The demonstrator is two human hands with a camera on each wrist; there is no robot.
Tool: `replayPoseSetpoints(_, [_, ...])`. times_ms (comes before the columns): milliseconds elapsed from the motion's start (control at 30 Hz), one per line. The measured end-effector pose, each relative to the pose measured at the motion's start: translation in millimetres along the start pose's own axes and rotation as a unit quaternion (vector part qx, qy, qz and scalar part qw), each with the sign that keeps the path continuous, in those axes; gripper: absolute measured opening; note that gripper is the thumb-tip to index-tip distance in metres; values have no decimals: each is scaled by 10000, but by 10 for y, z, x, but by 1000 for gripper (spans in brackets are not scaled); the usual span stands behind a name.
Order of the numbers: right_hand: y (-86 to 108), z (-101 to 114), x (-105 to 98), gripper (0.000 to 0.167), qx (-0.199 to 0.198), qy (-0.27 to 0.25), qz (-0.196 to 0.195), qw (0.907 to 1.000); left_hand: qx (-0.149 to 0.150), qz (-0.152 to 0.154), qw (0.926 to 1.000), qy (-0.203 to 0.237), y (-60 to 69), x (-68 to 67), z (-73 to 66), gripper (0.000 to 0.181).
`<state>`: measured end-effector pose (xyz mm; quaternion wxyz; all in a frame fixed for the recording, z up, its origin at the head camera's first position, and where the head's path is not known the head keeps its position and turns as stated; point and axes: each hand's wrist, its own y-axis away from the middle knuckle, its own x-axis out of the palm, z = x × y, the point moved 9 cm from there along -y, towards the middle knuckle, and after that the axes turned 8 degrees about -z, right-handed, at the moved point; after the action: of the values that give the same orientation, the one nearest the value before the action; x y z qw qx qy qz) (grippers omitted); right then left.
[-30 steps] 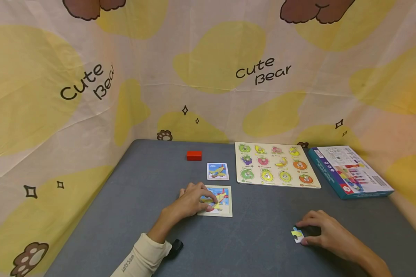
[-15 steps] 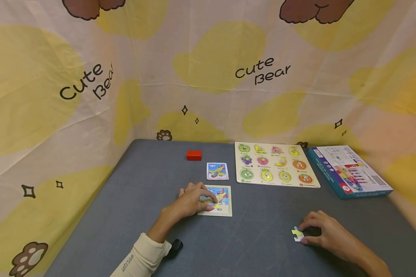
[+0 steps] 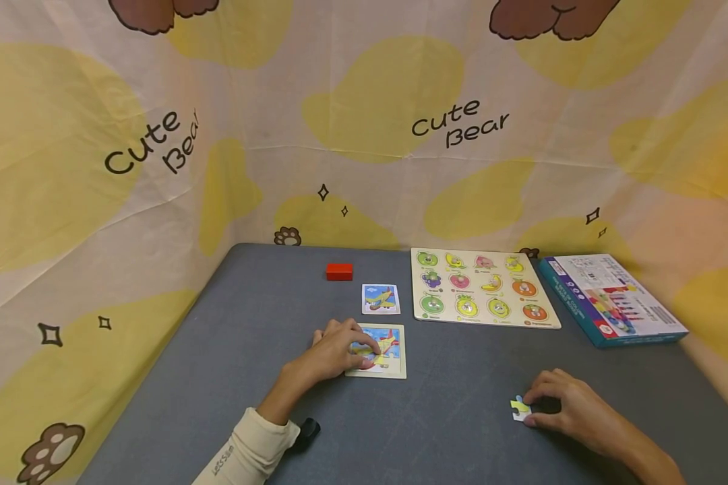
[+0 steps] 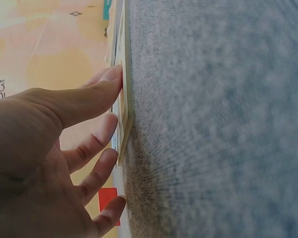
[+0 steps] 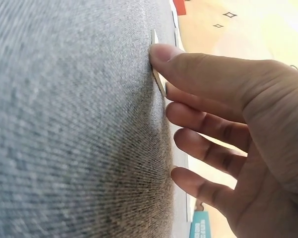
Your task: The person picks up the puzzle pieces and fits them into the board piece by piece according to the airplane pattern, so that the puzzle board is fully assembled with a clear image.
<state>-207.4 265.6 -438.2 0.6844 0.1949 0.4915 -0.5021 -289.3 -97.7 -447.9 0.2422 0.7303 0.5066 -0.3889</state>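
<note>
My left hand point(image 3: 336, 349) rests on a small jigsaw puzzle point(image 3: 399, 367) with a yellow and red airplane in a pale frame, partly covering its left side. In the left wrist view the thumb tip touches the board point(image 4: 128, 101), the other fingers spread loosely beside it. My right hand point(image 3: 567, 405), at the right front of the table, pinches a loose yellow, blue and white puzzle piece point(image 3: 519, 409) by its edges between thumb and index finger. The right wrist view shows this piece point(image 5: 158, 79) edge-on, close to the table, with the other fingers held apart.
Behind the puzzle lies an airplane picture card point(image 3: 380, 299). A red block point(image 3: 340, 272) sits farther back. A fruit board point(image 3: 487, 288) and a teal-edged box point(image 3: 615, 301) occupy the back right. By the left sleeve is a black object point(image 3: 307, 431). Printed cloth walls enclose the table.
The right index finger and thumb have shifted very slightly against the loose puzzle piece, which has turned a little. The left hand stays still on the puzzle.
</note>
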Motion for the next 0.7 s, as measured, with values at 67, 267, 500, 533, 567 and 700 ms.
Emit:
replayPoseSetpoints(67, [2, -5, 5, 17, 22, 22, 8, 10000, -7, 10, 10000, 11, 4, 1, 2, 23])
replayPoseSetpoints(267, [-5, -2, 23, 17, 147, 68, 83, 9998, 39, -8, 10000, 7, 2, -6, -12, 22])
replayPoseSetpoints(500, [-109, 132, 60, 19, 77, 33, 83, 9999, 74, -11, 10000, 28, 1, -8, -16, 22])
replayPoseSetpoints(533, [-134, 159, 67, 19, 24, 27, 56, 10000, 78, -12, 10000, 20, 2, -7, -14, 22])
replayPoseSetpoints(567, [-159, 184, 76, 19, -15, 20, 51, 10000, 82, -12, 10000, 7, 2, -7, -12, 22])
replayPoseSetpoints(700, [-269, 281, 130, 20, -126, 23, 78, 9999, 80, 8, 10000, -13, 1, 0, -1, 22])
